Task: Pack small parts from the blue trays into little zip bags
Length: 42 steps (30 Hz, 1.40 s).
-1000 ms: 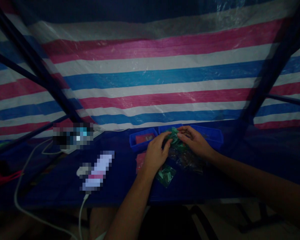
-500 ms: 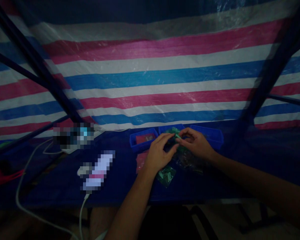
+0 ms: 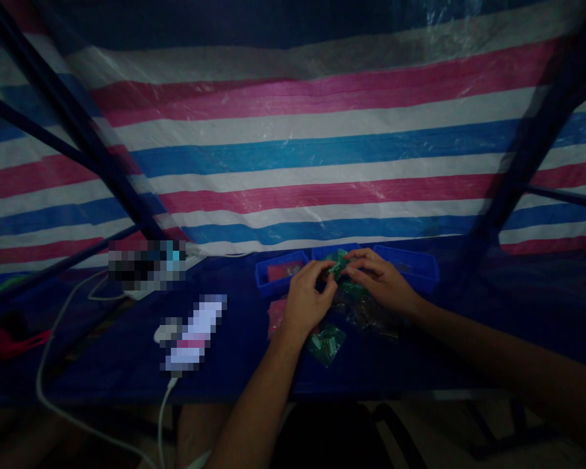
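A small green plastic bag is between my hands, in front of the middle blue bin. My left hand grips its left side with thumb and fingers. The fingertips of my right hand pinch the bag from the right. What it contains is too dark to make out. Below my hands, a second green bag with pale, thin pieces inside lies on the blue table. Clear bags with dark contents rest under my right hand. Pink bags are partly covered by my left wrist.
A left blue bin holds pink bags, and a right blue bin stands behind my right hand. To the left are a blurred phone on a white cable, a round white object and a power strip.
The light-green edge pinched between my fingertips has given way to a wider view of the green bag. My left fingers have shifted slightly left; the camera view has moved a little.
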Each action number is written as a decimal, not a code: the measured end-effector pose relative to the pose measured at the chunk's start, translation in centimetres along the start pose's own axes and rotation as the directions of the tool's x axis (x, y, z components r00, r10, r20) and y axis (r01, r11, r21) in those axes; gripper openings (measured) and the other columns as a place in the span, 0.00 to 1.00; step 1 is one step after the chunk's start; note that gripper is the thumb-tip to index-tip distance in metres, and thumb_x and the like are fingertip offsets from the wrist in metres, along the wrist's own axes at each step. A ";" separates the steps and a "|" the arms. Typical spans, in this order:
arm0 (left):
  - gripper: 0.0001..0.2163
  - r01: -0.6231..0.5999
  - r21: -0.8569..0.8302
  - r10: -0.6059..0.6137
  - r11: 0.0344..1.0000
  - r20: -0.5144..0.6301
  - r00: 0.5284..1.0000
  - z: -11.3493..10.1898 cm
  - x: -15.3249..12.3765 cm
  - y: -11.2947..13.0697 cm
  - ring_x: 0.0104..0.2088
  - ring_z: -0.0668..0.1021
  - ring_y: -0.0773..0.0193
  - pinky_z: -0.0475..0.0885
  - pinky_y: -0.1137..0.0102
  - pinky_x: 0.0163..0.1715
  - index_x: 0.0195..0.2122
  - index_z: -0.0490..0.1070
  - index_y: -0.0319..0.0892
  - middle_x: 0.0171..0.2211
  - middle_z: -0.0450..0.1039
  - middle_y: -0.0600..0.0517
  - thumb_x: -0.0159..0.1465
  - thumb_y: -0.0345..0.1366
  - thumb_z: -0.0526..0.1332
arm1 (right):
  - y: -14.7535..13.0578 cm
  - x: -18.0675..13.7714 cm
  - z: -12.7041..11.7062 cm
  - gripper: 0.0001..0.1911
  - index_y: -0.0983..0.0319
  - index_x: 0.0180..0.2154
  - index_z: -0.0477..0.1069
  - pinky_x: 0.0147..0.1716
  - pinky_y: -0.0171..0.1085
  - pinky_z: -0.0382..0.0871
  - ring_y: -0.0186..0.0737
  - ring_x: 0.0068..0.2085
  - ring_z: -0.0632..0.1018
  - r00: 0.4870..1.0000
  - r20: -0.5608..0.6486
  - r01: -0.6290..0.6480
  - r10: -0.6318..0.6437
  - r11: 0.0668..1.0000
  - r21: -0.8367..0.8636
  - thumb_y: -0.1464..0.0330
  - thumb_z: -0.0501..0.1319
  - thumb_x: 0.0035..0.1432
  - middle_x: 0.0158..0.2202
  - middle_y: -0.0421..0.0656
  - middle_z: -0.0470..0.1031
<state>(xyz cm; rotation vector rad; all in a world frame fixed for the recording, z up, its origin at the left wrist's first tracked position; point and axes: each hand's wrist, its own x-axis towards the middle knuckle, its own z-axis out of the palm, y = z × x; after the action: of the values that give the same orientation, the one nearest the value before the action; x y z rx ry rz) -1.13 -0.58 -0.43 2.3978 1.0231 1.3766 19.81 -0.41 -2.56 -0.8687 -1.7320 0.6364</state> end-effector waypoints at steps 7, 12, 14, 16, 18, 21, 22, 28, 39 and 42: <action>0.14 0.036 -0.079 -0.037 0.996 -0.011 0.999 -0.1 0.0 0.3 0.44 0.81 0.60 0.77 0.63 0.47 0.52 0.74 0.44 0.47 0.79 0.49 0.67 0.26 0.59 | -0.5 -0.1 -0.2 0.11 0.56 0.39 0.81 0.58 0.48 0.68 0.47 0.53 0.77 1.000 0.022 0.002 -0.002 1.000 0.013 0.58 0.63 0.66 0.49 0.45 0.78; 0.23 -0.005 -0.078 0.003 0.997 -0.029 1.000 0.0 0.0 0.0 0.51 0.80 0.58 0.76 0.58 0.54 0.57 0.71 0.45 0.56 0.75 0.47 0.63 0.19 0.57 | -1.0 -0.1 0.0 0.15 0.55 0.48 0.78 0.45 0.43 0.74 0.43 0.43 0.80 0.980 0.063 -0.198 0.189 0.962 0.189 0.57 0.65 0.63 0.44 0.42 0.81; 0.24 -0.064 -0.062 0.063 0.996 -0.014 0.998 0.2 0.0 -0.2 0.57 0.76 0.56 0.74 0.57 0.58 0.55 0.73 0.46 0.59 0.71 0.46 0.62 0.17 0.56 | -0.9 0.0 0.1 0.17 0.56 0.50 0.78 0.42 0.42 0.74 0.42 0.40 0.80 0.966 0.050 -0.258 0.254 0.930 0.261 0.56 0.66 0.62 0.46 0.43 0.81; 0.22 -0.105 -0.052 0.106 0.993 0.010 0.994 0.3 0.0 -0.4 0.59 0.75 0.56 0.73 0.55 0.60 0.53 0.75 0.46 0.60 0.70 0.46 0.62 0.18 0.57 | -0.6 0.1 0.0 0.16 0.56 0.47 0.80 0.40 0.41 0.75 0.43 0.41 0.80 0.954 0.044 -0.292 0.296 0.889 0.353 0.56 0.64 0.63 0.47 0.44 0.81; 0.20 -0.122 -0.050 0.123 0.991 0.019 0.992 0.3 -0.1 -0.5 0.58 0.76 0.56 0.73 0.54 0.59 0.52 0.76 0.46 0.58 0.72 0.47 0.63 0.20 0.59 | -0.4 0.2 -0.1 0.14 0.58 0.43 0.81 0.39 0.42 0.76 0.46 0.45 0.80 0.945 0.044 -0.306 0.325 0.825 0.475 0.58 0.64 0.62 0.48 0.45 0.81; 0.16 -0.114 -0.055 0.116 0.992 0.020 0.993 0.1 -0.1 -0.4 0.55 0.78 0.57 0.74 0.55 0.58 0.53 0.76 0.47 0.54 0.75 0.47 0.66 0.25 0.61 | -0.2 0.3 -0.3 0.12 0.59 0.43 0.81 0.38 0.42 0.77 0.48 0.45 0.80 0.933 0.086 -0.334 0.350 0.752 0.568 0.63 0.65 0.58 0.45 0.47 0.81; 0.14 -0.102 -0.058 0.104 0.993 0.022 0.994 0.0 -0.1 -0.3 0.54 0.78 0.58 0.74 0.56 0.56 0.52 0.76 0.47 0.53 0.76 0.47 0.68 0.26 0.61 | -0.2 0.3 -0.4 0.13 0.59 0.44 0.80 0.38 0.42 0.77 0.47 0.45 0.80 0.934 0.111 -0.341 0.341 0.751 0.565 0.64 0.66 0.57 0.44 0.47 0.82; 0.11 -0.013 -0.039 0.014 0.999 0.038 0.999 -0.3 -0.1 0.4 0.44 0.81 0.59 0.76 0.60 0.50 0.53 0.76 0.46 0.45 0.80 0.49 0.73 0.36 0.59 | -0.3 0.0 -0.3 0.18 0.60 0.42 0.75 0.25 0.35 0.67 0.34 0.25 0.74 0.946 0.128 -0.322 0.298 0.908 0.268 0.55 0.70 0.56 0.28 0.38 0.76; 0.13 0.018 -0.120 -0.008 0.993 0.084 0.996 -0.2 -0.1 0.7 0.43 0.80 0.61 0.79 0.63 0.45 0.54 0.74 0.45 0.49 0.76 0.47 0.70 0.41 0.63 | 0.6 -0.2 -0.5 0.21 0.59 0.40 0.71 0.21 0.32 0.57 0.31 0.21 0.65 0.956 -0.091 -0.263 0.278 0.954 0.146 0.51 0.71 0.55 0.21 0.31 0.65; 0.17 -0.007 -0.119 0.025 0.993 0.146 0.989 0.1 -0.2 0.5 0.48 0.79 0.58 0.78 0.62 0.48 0.56 0.72 0.45 0.52 0.75 0.46 0.68 0.43 0.65 | 0.7 -0.5 -0.1 0.23 0.58 0.46 0.70 0.26 0.33 0.64 0.32 0.25 0.71 0.970 0.135 -0.223 0.202 0.960 0.170 0.56 0.73 0.54 0.25 0.33 0.71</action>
<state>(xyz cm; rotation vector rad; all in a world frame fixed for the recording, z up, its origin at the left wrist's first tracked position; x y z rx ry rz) -0.85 -1.10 -0.41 2.3844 0.8617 1.2073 20.17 -0.42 -3.36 -0.9090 -1.6635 0.9927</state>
